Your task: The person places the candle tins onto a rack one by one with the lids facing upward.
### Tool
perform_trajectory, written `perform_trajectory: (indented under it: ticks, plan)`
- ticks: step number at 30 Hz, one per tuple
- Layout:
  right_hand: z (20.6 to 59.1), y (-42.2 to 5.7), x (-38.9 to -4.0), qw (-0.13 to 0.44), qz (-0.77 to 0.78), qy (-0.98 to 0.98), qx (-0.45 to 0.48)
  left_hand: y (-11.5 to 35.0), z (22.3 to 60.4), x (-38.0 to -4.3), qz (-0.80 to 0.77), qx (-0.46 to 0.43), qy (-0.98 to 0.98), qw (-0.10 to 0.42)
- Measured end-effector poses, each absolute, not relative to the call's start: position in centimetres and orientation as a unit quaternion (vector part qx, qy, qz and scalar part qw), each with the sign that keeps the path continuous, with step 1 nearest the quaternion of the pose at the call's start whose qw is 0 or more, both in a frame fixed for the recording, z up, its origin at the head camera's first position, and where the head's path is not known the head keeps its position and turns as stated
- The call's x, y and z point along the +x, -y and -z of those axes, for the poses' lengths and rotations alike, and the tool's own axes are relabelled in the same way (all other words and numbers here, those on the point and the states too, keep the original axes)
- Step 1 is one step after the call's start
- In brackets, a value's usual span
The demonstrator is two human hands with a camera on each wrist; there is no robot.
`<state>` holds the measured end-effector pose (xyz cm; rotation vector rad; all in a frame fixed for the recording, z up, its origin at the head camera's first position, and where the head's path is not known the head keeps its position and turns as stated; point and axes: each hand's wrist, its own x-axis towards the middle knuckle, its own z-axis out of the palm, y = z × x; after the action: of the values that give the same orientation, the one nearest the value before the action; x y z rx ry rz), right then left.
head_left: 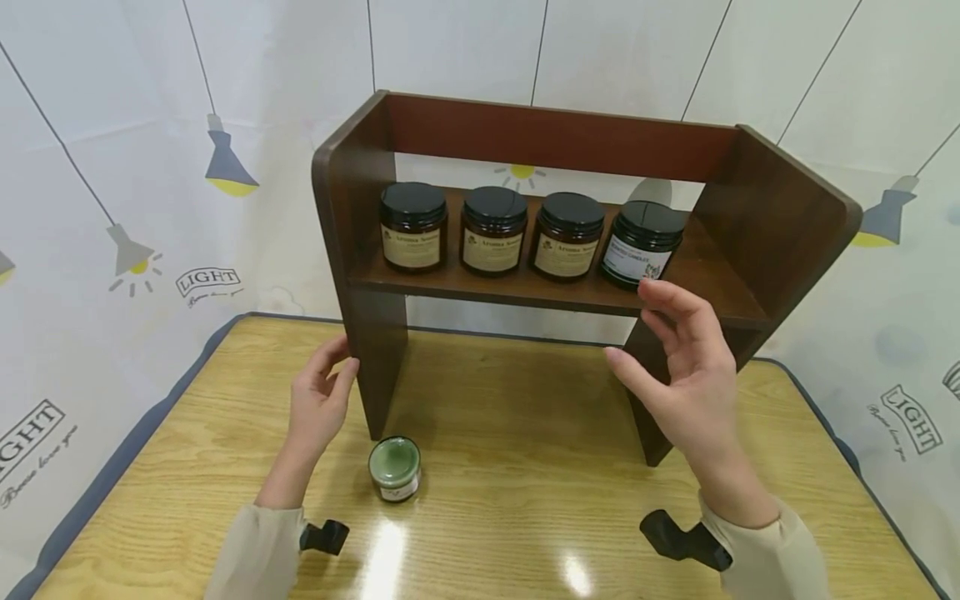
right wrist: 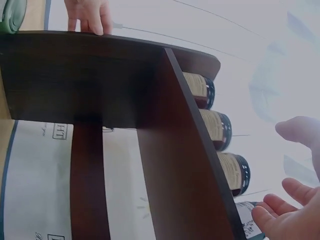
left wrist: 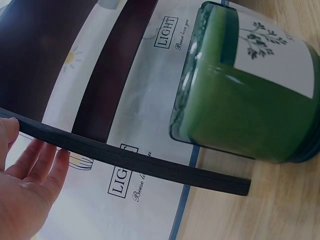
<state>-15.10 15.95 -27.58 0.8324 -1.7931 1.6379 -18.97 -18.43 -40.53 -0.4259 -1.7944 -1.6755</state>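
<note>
A dark brown wooden shelf (head_left: 495,293) stands on the table. My left hand (head_left: 321,400) holds its left side panel, with the thumb at the front edge and the fingers on the outer face. On the board stand several black-lidded candle jars; the rightmost candle jar (head_left: 637,258) has a white label. My right hand (head_left: 686,375) is just in front of this jar, thumb and fingers spread apart with nothing between them. The index fingertip overlaps the jar's base in the head view. A green candle in a glass jar (head_left: 395,468) sits on the table near the left panel's foot.
Three amber jars with tan labels, including the leftmost jar (head_left: 413,229), stand left of the white-labelled one. The shelf's right side panel (head_left: 787,217) rises beside my right hand. Behind the wooden table (head_left: 510,500) hangs a lamp-patterned cloth (head_left: 285,167).
</note>
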Motion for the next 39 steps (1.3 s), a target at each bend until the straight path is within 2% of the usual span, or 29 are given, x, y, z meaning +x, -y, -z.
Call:
perform_trajectory:
  ticks: [13, 21, 39]
  plan:
    - [29.7, -14.1, -14.3, 0.248, -0.602, 0.681, 0.335, 18.4, 40.5, -18.9, 0.638, -0.162, 0.681, 0.321]
    - [30.9, -13.3, -14.2, 0.218, -0.603, 0.695, 0.325, 17.8, 39.2, -18.1, 0.638, -0.171, 0.676, 0.327]
    - [34.6, -9.7, -14.1, 0.176, -0.593, 0.709, 0.340, 18.4, 40.7, -19.1, 0.637, -0.169, 0.676, 0.330]
